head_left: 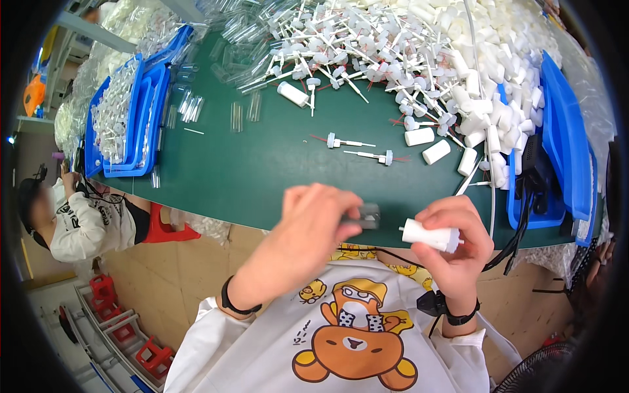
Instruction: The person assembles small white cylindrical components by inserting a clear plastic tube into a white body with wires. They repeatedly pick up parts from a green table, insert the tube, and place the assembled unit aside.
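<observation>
**Both hands busy at near edge of green table**

Far left: another person [78,219] in a white top sits below the table edge, beside a red stool [167,229]. Above them, stacked blue trays [145,124] w/ clear plastic bits piled inside; loose clear tubes [191,108] lie just right of the trays on the green table [262,170].

Centre: left hand [314,223] closed round a small grey block [368,215], fingers wrapped over it, only its right end showing. Black band on that wrist. Just beyond, two thin white stemmed pieces [367,149] w/ red tips lie alone on the bare green.

Right of centre: right hand [458,239] pinches a white plastic cylinder [429,234], held sideways, narrow tip pointing at the grey block; the two are near, not touching. Black wrist strap there too.

Top centre to right: big heap of white stemmed parts [367,46], merging into a pile of white caps/cylinders [485,78]. Far right: blue bin [567,150] on edge, black cable [521,223] hanging off the table.

No readable labels or signs.
</observation>
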The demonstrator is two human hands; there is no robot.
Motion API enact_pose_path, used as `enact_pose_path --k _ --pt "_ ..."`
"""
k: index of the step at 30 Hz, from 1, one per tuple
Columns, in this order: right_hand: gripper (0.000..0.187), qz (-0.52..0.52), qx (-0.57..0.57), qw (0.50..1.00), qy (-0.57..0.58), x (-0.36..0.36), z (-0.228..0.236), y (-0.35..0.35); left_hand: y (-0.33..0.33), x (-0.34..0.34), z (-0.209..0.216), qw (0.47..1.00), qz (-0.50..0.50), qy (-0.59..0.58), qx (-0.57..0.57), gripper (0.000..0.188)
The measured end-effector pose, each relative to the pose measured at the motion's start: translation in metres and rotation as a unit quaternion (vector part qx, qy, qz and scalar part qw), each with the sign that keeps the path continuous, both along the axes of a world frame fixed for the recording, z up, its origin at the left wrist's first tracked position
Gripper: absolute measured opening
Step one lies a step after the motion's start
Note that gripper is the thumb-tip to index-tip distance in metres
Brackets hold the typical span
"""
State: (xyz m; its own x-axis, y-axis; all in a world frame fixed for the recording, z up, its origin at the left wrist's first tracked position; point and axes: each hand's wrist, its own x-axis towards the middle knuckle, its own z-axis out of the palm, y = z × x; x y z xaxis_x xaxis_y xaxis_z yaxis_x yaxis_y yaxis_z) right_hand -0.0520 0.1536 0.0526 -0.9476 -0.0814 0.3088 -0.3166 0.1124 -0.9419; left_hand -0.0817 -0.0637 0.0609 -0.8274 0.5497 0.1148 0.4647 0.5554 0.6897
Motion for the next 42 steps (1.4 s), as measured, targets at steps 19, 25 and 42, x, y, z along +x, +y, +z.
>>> enact_pose_path --k 19,25,42 --pt "0.028 0.009 -0.07 0.996 -0.057 0.002 -0.01 -0.012 0.024 0.001 -0.014 0.995 -0.056 0.041 0.073 0.032" --pt "0.028 -0.002 0.009 0.999 -0.035 0.003 -0.01 -0.009 0.024 0.0 -0.024 0.989 -0.079 0.001 0.124 0.033" --pt "0.024 0.106 -0.092 0.982 -0.129 -0.006 -0.015 0.003 0.016 0.006 -0.017 0.82 -0.169 -0.488 0.248 0.032"
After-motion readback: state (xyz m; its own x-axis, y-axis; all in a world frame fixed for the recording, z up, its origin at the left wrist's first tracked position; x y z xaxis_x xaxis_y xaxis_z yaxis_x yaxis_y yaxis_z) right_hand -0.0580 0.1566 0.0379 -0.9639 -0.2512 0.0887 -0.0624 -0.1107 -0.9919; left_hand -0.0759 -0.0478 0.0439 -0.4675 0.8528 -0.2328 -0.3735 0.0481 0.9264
